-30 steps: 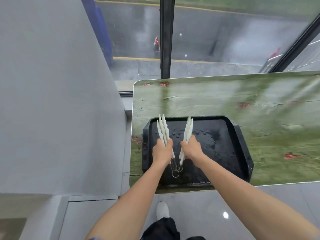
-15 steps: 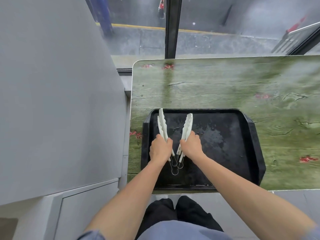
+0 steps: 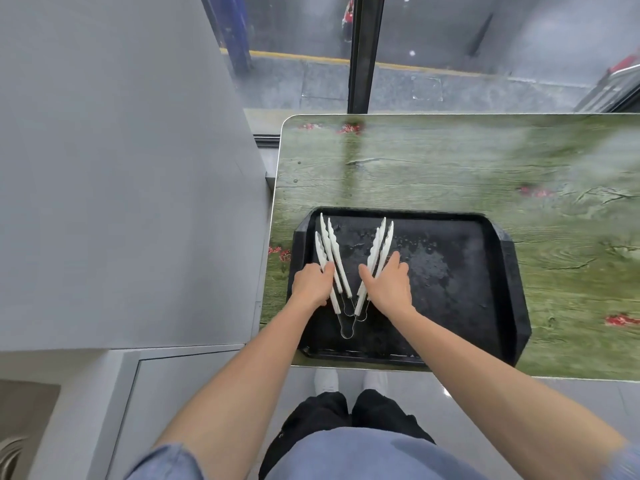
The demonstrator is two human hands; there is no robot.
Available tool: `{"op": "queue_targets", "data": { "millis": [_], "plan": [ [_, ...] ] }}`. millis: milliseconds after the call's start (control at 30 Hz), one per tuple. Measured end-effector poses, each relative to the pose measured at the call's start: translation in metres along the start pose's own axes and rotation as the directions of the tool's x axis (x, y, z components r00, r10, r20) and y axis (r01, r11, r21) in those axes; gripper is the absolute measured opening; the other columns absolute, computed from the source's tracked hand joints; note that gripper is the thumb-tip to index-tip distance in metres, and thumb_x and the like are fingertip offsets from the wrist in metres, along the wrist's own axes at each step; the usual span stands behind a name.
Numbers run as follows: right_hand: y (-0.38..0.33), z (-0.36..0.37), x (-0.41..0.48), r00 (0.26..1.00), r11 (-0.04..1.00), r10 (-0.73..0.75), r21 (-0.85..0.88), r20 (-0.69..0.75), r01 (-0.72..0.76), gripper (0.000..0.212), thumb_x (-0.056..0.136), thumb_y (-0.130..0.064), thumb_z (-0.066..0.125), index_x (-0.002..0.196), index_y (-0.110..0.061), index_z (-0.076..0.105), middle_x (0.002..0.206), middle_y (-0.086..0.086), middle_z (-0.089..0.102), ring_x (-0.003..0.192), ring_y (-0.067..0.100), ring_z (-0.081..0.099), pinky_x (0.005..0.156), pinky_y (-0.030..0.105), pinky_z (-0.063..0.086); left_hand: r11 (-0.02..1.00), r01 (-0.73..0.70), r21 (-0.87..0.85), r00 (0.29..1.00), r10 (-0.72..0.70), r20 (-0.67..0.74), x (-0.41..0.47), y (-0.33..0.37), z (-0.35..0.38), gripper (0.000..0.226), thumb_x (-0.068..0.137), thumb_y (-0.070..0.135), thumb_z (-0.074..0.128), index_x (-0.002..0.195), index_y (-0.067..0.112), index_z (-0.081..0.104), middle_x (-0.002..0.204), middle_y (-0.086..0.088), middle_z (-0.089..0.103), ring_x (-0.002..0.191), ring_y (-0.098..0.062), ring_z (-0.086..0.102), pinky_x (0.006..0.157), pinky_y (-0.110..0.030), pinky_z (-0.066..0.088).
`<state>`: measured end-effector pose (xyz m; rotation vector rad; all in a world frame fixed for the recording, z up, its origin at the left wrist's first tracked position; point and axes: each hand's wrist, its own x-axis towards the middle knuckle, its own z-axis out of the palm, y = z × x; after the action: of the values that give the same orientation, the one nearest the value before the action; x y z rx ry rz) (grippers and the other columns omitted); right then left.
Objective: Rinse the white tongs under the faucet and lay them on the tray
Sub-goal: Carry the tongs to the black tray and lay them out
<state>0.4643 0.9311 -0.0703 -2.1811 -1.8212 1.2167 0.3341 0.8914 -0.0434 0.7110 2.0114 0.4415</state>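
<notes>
Two pairs of white tongs lie in a V on the wet black tray (image 3: 485,306), their wire loops meeting near the front. My left hand (image 3: 310,285) has its fingers curled over the outer arm of the left tongs (image 3: 329,244), thumb against them. The fingers of my right hand (image 3: 388,287) are spread and straight, resting on the handle of the right tongs (image 3: 379,245), which lie flat on the tray. No faucet is in view.
The tray sits at the front left corner of a green wood-patterned table (image 3: 450,168). A grey wall and counter (image 3: 121,168) stand close on the left, with a metal sink corner (image 3: 14,448) at the bottom left. A window is behind the table.
Both pairs of tongs have come down flat onto the tray and their arms have sprung apart. My right hand has opened from its grip. The camera has tilted further down.
</notes>
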Motion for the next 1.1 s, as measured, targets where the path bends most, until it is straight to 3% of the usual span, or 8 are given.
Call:
{"op": "queue_targets", "data": {
  "millis": [100,233,500,700,933,1100],
  "plan": [
    [-0.004,0.005,-0.021,0.988,0.987,-0.119,-0.121,-0.096,0.108,0.089,0.085,-0.056,0.051,0.148,-0.013,0.006,0.142,0.017,0.03,0.127,0.035,0.034,0.098,0.05,0.036,0.996,-0.044,-0.073,0.997,0.039,-0.067,-0.011,-0.011,-0.004,0.037,0.099,0.039,0.034,0.072,0.019,0.052,0.077,-0.002,0.059,0.083,-0.031,0.068,0.081,-0.045,0.056],
    [-0.016,0.028,-0.046,0.975,0.955,-0.19,-0.254,-0.115,0.156,0.097,0.08,-0.06,0.056,0.149,-0.013,0.005,0.144,0.015,0.028,0.128,0.032,0.03,0.1,0.047,0.033,0.984,-0.064,-0.164,0.988,0.039,-0.146,-0.023,-0.028,-0.006,0.029,0.1,0.034,0.034,0.092,0.015,0.055,0.094,-0.012,0.064,0.093,-0.03,0.064,0.086,-0.049,0.053],
    [-0.036,0.059,-0.055,0.979,0.911,-0.15,-0.404,-0.138,0.082,0.113,0.071,-0.061,0.068,0.148,-0.009,0.005,0.144,0.02,0.029,0.131,0.035,0.029,0.103,0.048,0.031,0.975,-0.084,-0.206,0.972,0.035,-0.231,-0.036,-0.057,-0.02,0.025,0.098,0.027,0.04,0.104,0.013,0.059,0.099,-0.008,0.066,0.092,-0.026,0.065,0.086,-0.046,0.054],
    [-0.047,0.059,-0.052,0.988,0.96,-0.045,-0.281,-0.15,0.001,0.101,0.077,-0.027,0.072,0.147,-0.003,0.003,0.139,0.024,0.031,0.123,0.037,0.033,0.101,0.043,0.035,0.98,-0.083,-0.182,0.972,0.04,-0.23,-0.036,-0.067,-0.025,0.025,0.098,0.025,0.041,0.113,0.013,0.057,0.104,-0.009,0.066,0.094,-0.027,0.065,0.088,-0.044,0.053],
    [-0.052,0.05,-0.051,0.996,0.998,0.023,-0.052,-0.089,-0.028,0.097,0.081,-0.022,0.068,0.148,-0.005,0.0,0.145,0.022,0.026,0.131,0.037,0.025,0.106,0.045,0.029,0.985,-0.101,-0.142,0.966,0.063,-0.25,-0.034,-0.06,-0.023,0.027,0.098,0.025,0.042,0.12,0.015,0.053,0.104,-0.005,0.064,0.092,-0.024,0.065,0.087,-0.042,0.054],
    [-0.053,0.028,-0.055,0.998,0.993,0.02,0.115,-0.061,-0.012,0.096,0.08,-0.025,0.067,0.149,-0.011,0.003,0.147,0.015,0.026,0.134,0.035,0.023,0.103,0.053,0.038,0.988,-0.133,-0.084,0.952,0.103,-0.29,-0.03,-0.05,-0.015,0.029,0.097,0.023,0.043,0.123,0.013,0.052,0.105,-0.005,0.063,0.097,-0.021,0.059,0.084,-0.035,0.05]
  ]
}}
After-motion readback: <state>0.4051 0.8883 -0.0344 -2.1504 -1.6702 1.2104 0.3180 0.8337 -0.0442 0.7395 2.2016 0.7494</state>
